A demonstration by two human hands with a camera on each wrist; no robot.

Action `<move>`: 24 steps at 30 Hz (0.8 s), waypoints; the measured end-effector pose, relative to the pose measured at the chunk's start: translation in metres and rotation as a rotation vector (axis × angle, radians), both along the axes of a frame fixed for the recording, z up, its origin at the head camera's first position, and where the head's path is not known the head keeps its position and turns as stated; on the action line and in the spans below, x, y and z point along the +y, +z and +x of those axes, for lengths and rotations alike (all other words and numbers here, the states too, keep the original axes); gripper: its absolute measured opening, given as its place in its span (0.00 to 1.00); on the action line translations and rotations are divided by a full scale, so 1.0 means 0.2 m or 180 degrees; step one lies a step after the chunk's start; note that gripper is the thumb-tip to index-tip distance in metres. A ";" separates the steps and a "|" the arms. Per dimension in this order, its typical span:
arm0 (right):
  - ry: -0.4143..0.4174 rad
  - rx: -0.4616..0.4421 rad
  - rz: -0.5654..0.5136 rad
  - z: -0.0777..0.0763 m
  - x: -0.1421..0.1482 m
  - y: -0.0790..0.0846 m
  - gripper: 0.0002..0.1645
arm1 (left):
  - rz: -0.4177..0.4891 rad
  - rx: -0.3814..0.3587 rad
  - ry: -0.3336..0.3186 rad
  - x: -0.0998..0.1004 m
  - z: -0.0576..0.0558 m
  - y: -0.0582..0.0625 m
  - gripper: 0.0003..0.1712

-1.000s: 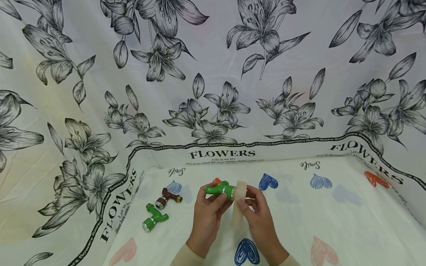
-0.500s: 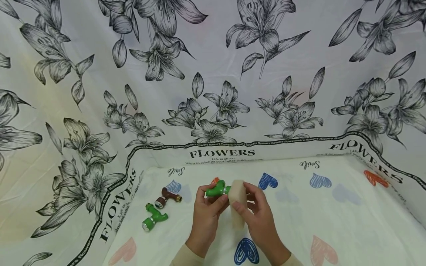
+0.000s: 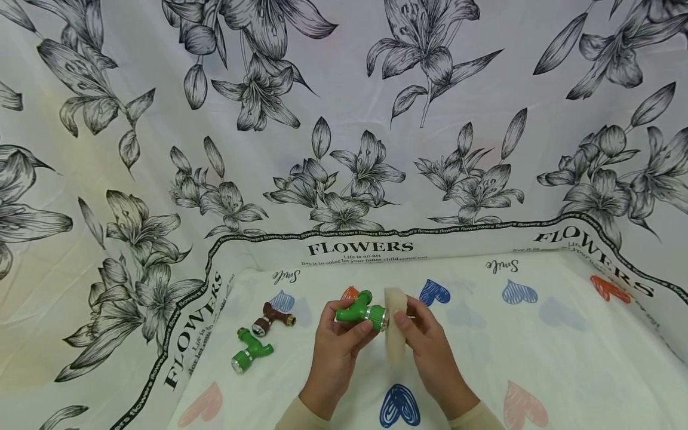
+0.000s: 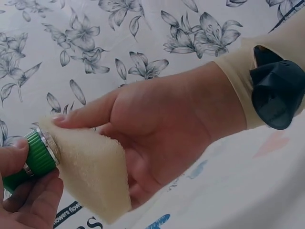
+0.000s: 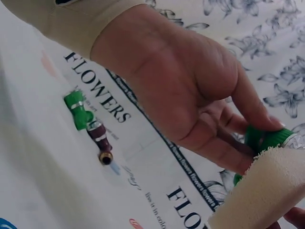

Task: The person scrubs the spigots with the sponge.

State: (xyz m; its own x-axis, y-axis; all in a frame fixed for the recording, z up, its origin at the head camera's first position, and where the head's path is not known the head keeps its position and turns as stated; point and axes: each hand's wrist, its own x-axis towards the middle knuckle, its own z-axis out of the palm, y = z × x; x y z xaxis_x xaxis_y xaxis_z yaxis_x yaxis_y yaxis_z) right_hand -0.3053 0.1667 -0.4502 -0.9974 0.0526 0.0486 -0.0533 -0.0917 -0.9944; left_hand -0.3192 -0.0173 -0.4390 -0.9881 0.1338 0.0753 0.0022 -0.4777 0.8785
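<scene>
In the head view, my left hand [image 3: 334,358] grips a green tap [image 3: 352,312] around its body, thumb in front. The tap's ribbed knob with its silver end cap [image 4: 50,145] points right. My right hand [image 3: 432,358] holds a pale cream sponge [image 3: 396,340] upright between thumb and fingers. The flat side of the sponge [image 4: 93,167] meets the silver cap in the left wrist view. From the right wrist view, the left fingers wrap the green knob [image 5: 274,138], partly hidden behind the sponge.
To the left on the white heart-print cloth [image 3: 473,370] lie a second green tap [image 3: 249,351] and a brown tap [image 3: 271,319] with a brass-coloured end. Behind rises a flower-print cloth wall [image 3: 344,179].
Half a second ago the sponge covered the tap's knob end; it has since shifted right, and the knob and silver cap show. The tap has turned slightly. The other taps lie unmoved.
</scene>
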 end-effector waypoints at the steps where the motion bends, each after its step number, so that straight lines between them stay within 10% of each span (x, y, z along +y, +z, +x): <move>1: 0.0025 -0.0056 -0.0039 0.00 0.00 -0.01 0.35 | -0.0011 0.0004 0.0009 0.00 0.00 0.00 0.33; 12: -0.0010 -0.0100 -0.0121 0.05 -0.05 -0.02 0.36 | -0.0284 -0.0014 0.0315 0.02 -0.02 0.01 0.34; 24: -0.0178 0.0663 0.0292 0.07 -0.04 0.05 0.37 | -0.0559 0.0140 0.0303 0.00 -0.01 0.00 0.34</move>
State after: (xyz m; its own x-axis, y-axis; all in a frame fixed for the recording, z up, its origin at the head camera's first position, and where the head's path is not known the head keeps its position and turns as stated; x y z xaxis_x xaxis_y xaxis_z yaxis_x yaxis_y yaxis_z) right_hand -0.2911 0.1589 -0.4400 -0.9610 0.0935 0.2602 -0.2606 0.0074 -0.9654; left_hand -0.3205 -0.0164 -0.4380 -0.9932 0.0549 0.1024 0.0802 -0.3131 0.9463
